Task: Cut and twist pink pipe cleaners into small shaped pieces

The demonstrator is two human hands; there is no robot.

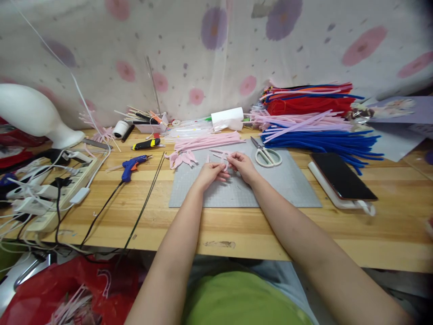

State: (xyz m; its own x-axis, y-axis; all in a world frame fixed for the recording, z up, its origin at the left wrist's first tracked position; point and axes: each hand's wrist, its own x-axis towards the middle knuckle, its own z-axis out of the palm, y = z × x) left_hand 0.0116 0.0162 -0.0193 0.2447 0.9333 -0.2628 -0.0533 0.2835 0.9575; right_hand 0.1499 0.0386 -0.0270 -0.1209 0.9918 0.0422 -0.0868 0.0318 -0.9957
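Observation:
My left hand (212, 173) and my right hand (242, 165) meet over the far part of a grey cutting mat (270, 189). Both pinch the same bent pink pipe cleaner (221, 156), whose loose ends stick out toward the wall. Beside my left hand lie several folded pink pieces (181, 159). A bundle of straight pink pipe cleaners (208, 141) lies just beyond them. White-handled scissors (267, 155) rest on the mat to the right of my right hand.
A blue glue gun (132, 165) with its cord and a yellow-black utility knife (146, 144) lie left of the mat. Power strips (50, 194) crowd the left edge. Stacked red, pink and blue pipe cleaners (314, 122) fill the back right; a phone (341, 176) lies right.

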